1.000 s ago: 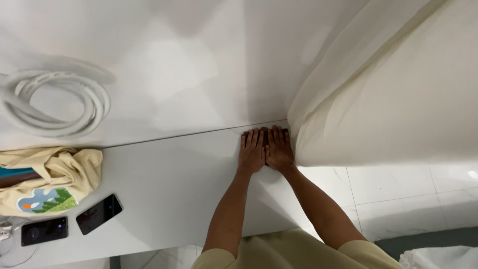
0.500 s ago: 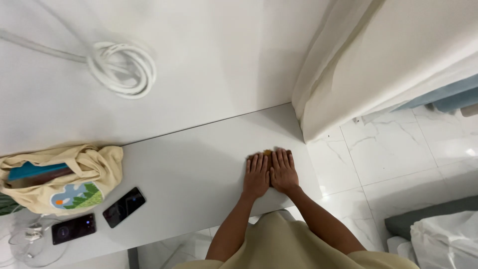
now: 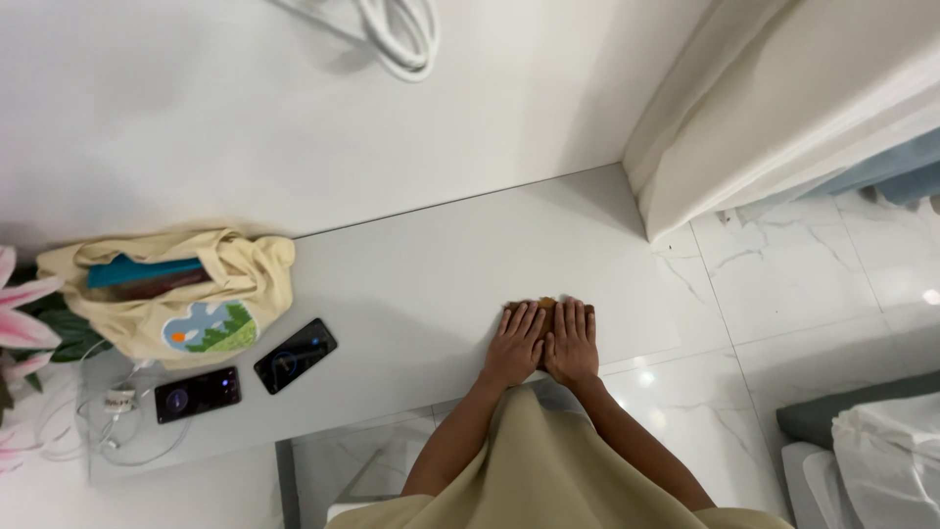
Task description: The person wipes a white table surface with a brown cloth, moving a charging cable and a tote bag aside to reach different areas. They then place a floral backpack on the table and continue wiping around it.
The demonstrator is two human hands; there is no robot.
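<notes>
A small yellow-brown thing (image 3: 545, 303) peeks out on the white tabletop (image 3: 421, 264) just past the fingertips of both hands; most of it is hidden, so its kind cannot be told. The left hand (image 3: 516, 345) and the right hand (image 3: 572, 341) lie flat, palms down, side by side and touching, fingers straight and close together, holding nothing. They rest near the tabletop's near edge, toward its right end.

Well to the left lie two dark phones: one (image 3: 295, 355) tilted, the other (image 3: 197, 394) nearer the left edge, both with lit screens. A white cable (image 3: 117, 421) loops beside the second phone. Just beyond the phones sits a cream cloth bag (image 3: 171, 294) with a printed patch, a teal book and a brown one showing at its mouth. Pink lily petals (image 3: 20, 313) and green leaves show at the far left.

A coiled white cord (image 3: 397, 29) hangs on the white wall behind the tabletop. To the right a pale curtain (image 3: 774, 108) falls to a white marble floor (image 3: 783, 294). At the lower right corner lies a white bundle (image 3: 886, 456) on something grey.
</notes>
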